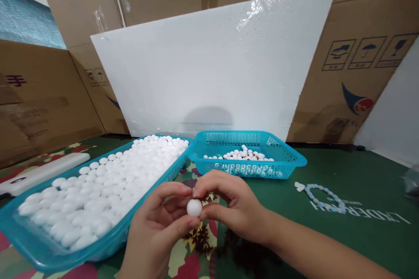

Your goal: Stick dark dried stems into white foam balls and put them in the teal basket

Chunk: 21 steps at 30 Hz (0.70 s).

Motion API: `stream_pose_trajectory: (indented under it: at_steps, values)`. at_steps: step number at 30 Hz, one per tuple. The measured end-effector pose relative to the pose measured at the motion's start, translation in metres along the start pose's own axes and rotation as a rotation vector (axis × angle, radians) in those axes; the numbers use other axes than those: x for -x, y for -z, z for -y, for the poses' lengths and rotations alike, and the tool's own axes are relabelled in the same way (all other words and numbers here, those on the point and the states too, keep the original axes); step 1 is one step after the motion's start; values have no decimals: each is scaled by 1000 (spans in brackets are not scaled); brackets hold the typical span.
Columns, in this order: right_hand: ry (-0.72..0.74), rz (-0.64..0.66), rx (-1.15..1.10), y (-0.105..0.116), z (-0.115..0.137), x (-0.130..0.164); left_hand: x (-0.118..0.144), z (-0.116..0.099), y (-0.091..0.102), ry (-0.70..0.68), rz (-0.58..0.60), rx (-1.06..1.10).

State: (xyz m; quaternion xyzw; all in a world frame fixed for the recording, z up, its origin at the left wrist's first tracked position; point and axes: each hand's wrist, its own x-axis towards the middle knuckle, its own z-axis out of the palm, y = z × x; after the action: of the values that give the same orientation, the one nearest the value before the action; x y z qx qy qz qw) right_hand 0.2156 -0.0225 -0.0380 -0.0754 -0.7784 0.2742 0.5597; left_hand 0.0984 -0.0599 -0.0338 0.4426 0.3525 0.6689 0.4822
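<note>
A white ball [194, 207] sits pinched between the fingertips of both hands, low in the middle, above the green mat [343, 235]. The left hand [157, 231] closes on it from below, the right hand [232, 207] from the side. Dark crumbs [203, 237] lie under the hands. To the left, a long tray [39, 250] is heaped with white balls. Behind, a blue basket [288, 157] holds a small pile. A bead string [322, 196] lies on the right.
</note>
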Motion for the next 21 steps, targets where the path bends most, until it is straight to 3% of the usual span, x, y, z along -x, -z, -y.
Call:
stream_pose_trajectory:
  at_steps: [5, 11, 18, 21]
  values:
    - [-165, -3, -160, -3, -2, 2, -1, 0, -2, 33, 8, 17]
    - [-479, -13, -479, -6, -4, 1, -4, 0, -2, 132, 25, 12]
    - [-607, -2, -614, -7, -3, -1, -2, 0, -1, 182, -9, -6]
    - [-649, -17, -671, -7, -5, 0, -4, 1, 1, 123, -28, -45]
